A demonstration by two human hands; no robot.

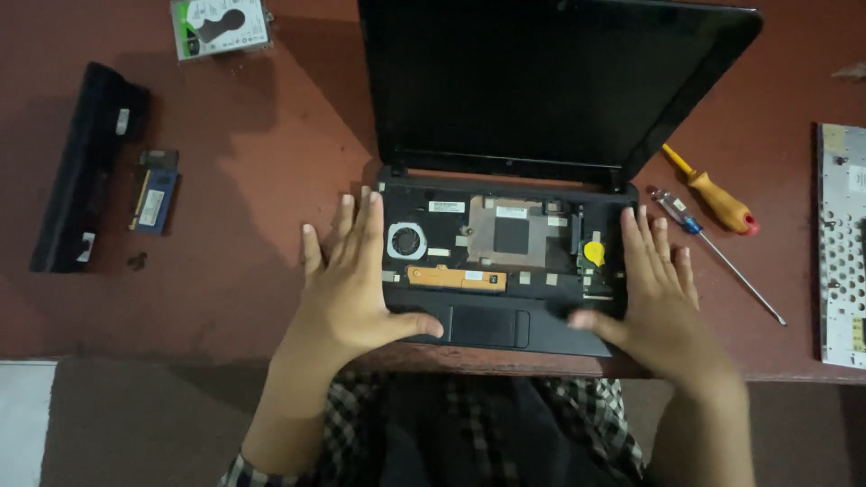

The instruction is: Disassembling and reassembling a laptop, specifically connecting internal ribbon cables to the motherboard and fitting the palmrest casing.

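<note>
Between my hands sits the opened laptop (505,261); left hand (347,280) and right hand (663,293) lie flat, fingers spread, clasping its sides.

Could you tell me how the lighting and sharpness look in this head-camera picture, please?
Head view: dim, warm light; the laptop screen is dark without glare; soft shadows fall left of the battery pack and lid; left hand and right hand look slightly soft; the edges bow mildly.
</note>
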